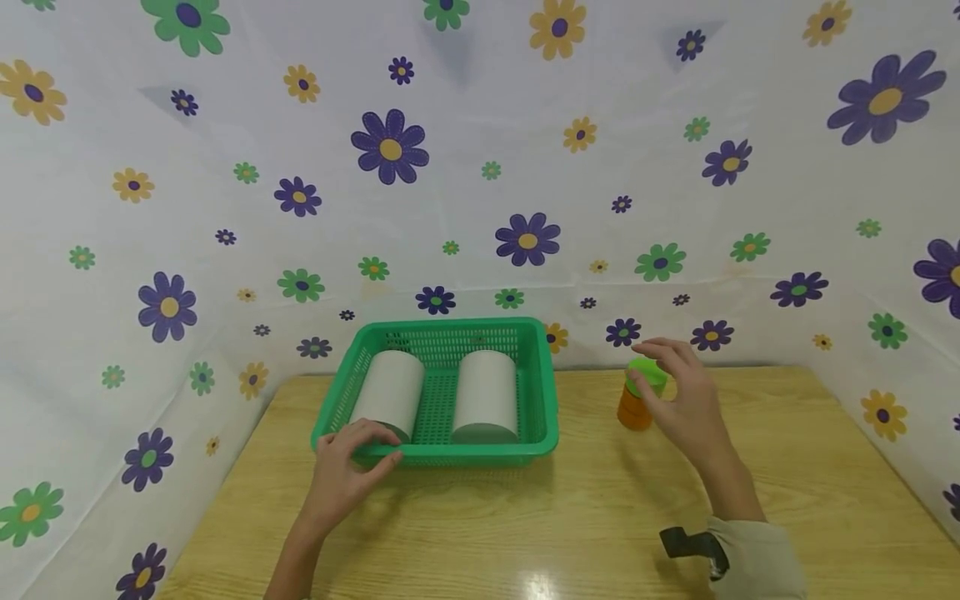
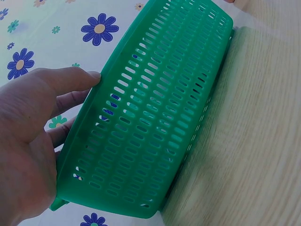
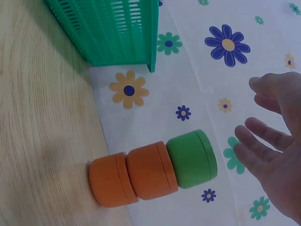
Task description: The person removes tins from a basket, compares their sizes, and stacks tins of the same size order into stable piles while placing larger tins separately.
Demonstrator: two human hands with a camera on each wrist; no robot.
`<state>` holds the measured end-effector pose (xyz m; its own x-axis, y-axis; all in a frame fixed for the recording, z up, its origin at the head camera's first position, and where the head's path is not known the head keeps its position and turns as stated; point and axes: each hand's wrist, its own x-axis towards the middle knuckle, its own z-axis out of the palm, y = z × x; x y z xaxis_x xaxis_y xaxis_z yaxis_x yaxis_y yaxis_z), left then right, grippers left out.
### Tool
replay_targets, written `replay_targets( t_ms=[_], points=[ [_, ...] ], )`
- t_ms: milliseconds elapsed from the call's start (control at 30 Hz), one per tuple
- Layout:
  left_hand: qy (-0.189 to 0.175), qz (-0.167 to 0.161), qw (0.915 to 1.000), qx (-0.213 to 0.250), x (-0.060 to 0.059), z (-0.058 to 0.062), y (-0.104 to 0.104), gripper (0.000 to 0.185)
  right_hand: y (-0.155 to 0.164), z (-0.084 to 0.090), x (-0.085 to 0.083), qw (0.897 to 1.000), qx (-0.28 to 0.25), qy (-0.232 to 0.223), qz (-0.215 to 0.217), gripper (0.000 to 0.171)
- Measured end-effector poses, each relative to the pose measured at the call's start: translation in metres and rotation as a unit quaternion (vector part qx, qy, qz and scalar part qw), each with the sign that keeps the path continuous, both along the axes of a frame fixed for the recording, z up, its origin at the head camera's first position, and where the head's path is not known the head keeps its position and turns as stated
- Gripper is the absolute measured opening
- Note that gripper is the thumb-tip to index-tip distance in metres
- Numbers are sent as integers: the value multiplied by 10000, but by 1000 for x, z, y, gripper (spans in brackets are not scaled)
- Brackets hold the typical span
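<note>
Left hand [image 1: 341, 467] rests fingers on the near left rim of the green basket [image 1: 540, 392], grip loose, clasping nothing. Basket holds two white cylinders [image 1: 486, 396]. Right hand [image 1: 686, 400] open, just beside the orange-and-green stacked cups [image 3: 153, 169], upright on the table [image 1: 562, 517], not touching.

Wooden table [image 1: 570, 517], pale grain, flowered cloth walls on three sides.
Green slotted basket [image 1: 540, 433] sits at about 11 o'clock from table centre, near the far edge. Stack of two orange cups topped by a green one [image 3: 155, 169] stands upright at about 1 o'clock, well apart from the basket. Left hand [image 1: 341, 471] rests at the basket's near-left corner.
</note>
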<state>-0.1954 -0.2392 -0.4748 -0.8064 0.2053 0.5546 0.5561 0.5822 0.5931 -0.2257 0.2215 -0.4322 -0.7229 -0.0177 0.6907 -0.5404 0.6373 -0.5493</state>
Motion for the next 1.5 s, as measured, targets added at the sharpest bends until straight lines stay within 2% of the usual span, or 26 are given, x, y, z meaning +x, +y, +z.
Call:
replay_targets(
  t_ms=[633, 1133, 1333, 1500],
  points=[
    [24, -99, 9999, 50, -2, -1, 0, 23, -37, -2, 5, 9958, 338, -127, 845, 43],
    [16, -54, 10000, 9, 0, 2, 1, 19, -70, 0, 5, 9853, 355, -671, 1533, 42],
    [6, -63, 10000, -27, -1, 1, -1, 21, -87, 5, -1, 9807, 549, -940, 1626, 42],
    [-44, -78, 10000, -5, -1, -2, -1, 20, -99, 6, -9, 9749, 914, -1163, 1663, 44]
  ],
)
